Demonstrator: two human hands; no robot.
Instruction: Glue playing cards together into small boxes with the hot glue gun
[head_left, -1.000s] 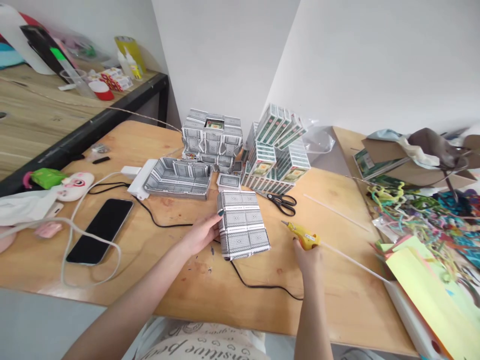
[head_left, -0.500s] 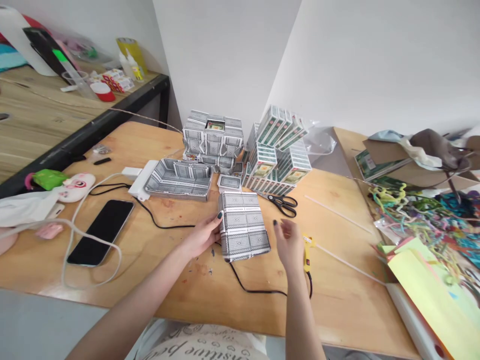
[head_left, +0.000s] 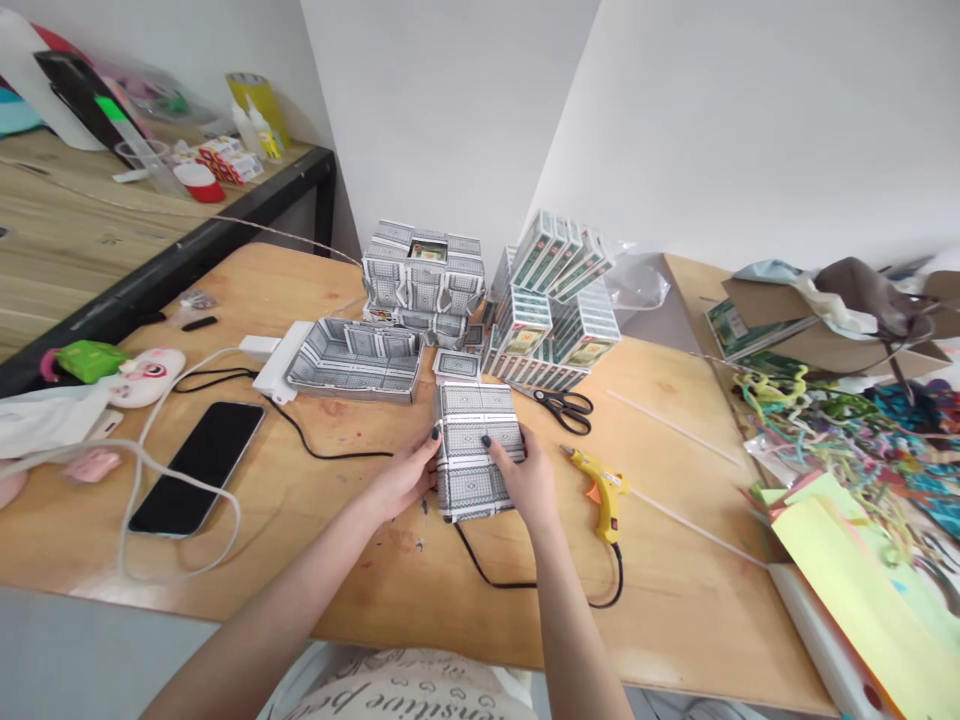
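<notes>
Between my hands is a box covered in grey patterned playing cards [head_left: 474, 440]. My left hand [head_left: 411, 468] grips its left edge, thumb on the near face. On the right side, my right hand [head_left: 527, 470] closes round the edge with its thumb lying over the card face. Behind the box sits a small stack of cards [head_left: 457, 366]. To the right lie black-handled scissors [head_left: 566, 408] and a yellow hot glue gun [head_left: 602, 488] with its cord running left under my right arm. An open tray made of cards [head_left: 360, 372] stands at the back left.
A larger card-covered structure [head_left: 424, 280] and stacked card boxes [head_left: 555, 310] stand along the wall. On the left are a phone [head_left: 199, 468], a white power strip [head_left: 283, 365] and loose cables. Glue sticks [head_left: 671, 425], coloured paper [head_left: 862, 590] and pipe cleaners [head_left: 847, 430] are on the right.
My right hand has moved left from beside the glue gun onto the right side of the card-covered box. The glue gun is now uncovered. My left hand keeps its hold.
</notes>
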